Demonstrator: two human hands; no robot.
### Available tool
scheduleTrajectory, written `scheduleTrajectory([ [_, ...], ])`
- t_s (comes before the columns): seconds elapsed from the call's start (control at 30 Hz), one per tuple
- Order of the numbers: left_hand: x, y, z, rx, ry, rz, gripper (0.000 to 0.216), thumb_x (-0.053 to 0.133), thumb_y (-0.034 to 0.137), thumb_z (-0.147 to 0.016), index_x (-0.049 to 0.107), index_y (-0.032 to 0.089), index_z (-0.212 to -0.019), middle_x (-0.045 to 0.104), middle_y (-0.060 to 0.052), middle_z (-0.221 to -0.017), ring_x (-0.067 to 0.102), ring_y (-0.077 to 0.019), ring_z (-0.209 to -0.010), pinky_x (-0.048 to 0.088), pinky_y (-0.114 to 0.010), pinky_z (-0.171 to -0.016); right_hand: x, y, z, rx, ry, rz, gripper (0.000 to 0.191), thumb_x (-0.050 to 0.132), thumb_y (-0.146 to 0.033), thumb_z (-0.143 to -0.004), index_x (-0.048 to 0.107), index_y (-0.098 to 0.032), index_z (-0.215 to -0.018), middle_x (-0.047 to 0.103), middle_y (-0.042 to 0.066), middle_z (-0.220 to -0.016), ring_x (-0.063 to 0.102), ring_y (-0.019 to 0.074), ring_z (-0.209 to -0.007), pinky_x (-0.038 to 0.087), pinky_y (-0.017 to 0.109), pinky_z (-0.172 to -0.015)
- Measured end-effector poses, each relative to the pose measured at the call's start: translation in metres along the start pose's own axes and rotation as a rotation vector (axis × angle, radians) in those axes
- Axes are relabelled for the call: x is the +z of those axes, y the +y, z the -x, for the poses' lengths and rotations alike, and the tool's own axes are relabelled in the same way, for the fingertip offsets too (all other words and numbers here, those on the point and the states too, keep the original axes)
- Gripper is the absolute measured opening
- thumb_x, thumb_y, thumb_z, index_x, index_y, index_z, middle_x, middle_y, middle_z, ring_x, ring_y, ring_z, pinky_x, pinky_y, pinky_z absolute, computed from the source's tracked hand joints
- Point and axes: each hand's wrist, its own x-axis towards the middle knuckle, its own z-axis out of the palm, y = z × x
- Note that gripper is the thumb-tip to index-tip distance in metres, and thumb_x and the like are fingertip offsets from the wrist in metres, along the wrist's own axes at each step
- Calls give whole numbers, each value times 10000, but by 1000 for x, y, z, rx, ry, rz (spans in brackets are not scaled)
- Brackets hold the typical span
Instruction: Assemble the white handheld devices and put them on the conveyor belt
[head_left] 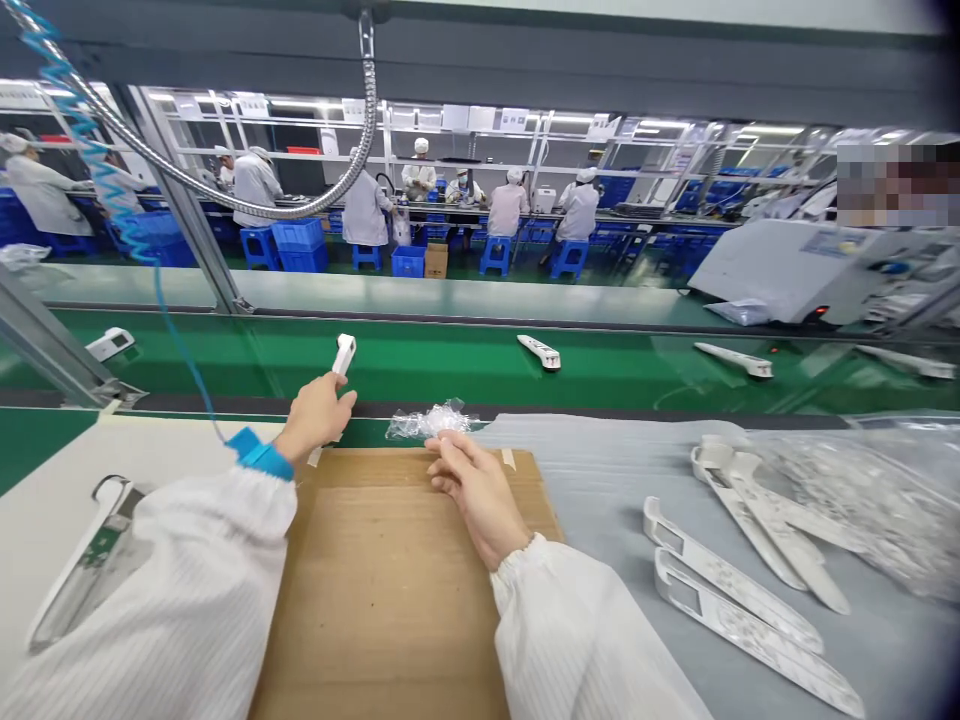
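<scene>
My left hand [316, 412] reaches to the green conveyor belt [442, 355], its fingers closed round the lower end of a slim white handheld device [345, 352]. A blue wrist strap [259, 455] circles that wrist. Over the far edge of a brown cardboard sheet [397, 570], my right hand [480, 490] hovers with loosely bent fingers apart. Nothing shows in its grasp. Just beyond its fingertips lies a crumpled clear plastic bag [433, 420]; whether they touch, I cannot tell. An opened white housing with a green circuit board [101, 545] lies beside my left sleeve.
More white devices [540, 352] are spaced along the belt. At right, several white shell halves [750, 590] rest on grey foam sheeting [600, 460] beside a clear bag of small parts [870, 500]. A coiled blue cord [112, 180] and metal hose [300, 208] hang overhead. Co-workers [577, 210] sit beyond.
</scene>
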Motion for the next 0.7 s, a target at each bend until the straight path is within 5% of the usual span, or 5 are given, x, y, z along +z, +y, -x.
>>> scheduleTrajectory([
  [0.23,39,4,83,173,56,2,302,478,317,-916,602,136,-1123,627,-151,-1199,573,-306,-1126,435,-462,-1003,-1,5,1,-77,-58,235,354,755,-545,-725,699,-265,-934,710,50,-1004,614,188,-781,530,369,-724],
  [0.33,56,8,98,302,36,-18,220,463,254,-925,618,156,-1044,637,-129,-1154,547,-300,-1128,425,-477,-1001,-16,-13,-25,-114,-66,450,288,752,-450,-738,728,-240,-933,701,38,-848,623,185,-740,527,350,-703],
  [0.47,57,11,100,346,-42,-27,210,440,217,-951,625,165,-1034,635,-112,-1169,534,-291,-1127,427,-484,-976,-53,-64,-98,-235,207,924,222,696,-289,-746,729,-213,-952,687,25,-775,632,190,-754,508,381,-828],
  [0.6,51,13,101,308,-72,-24,221,434,207,-958,631,164,-1048,624,-115,-1187,529,-297,-1147,437,-492,-958,-87,-98,-164,-288,558,1047,335,615,-170,-770,664,-171,-1102,616,155,-1233,520,297,-1217,345,486,-1080],
  [0.7,52,13,101,295,-71,-12,207,444,194,-952,639,164,-1014,624,-115,-1182,530,-301,-1146,443,-495,-952,-98,-92,-190,-255,673,1074,413,610,-178,-788,603,-113,-1196,535,249,-1330,402,384,-1334,268,603,-1093],
])
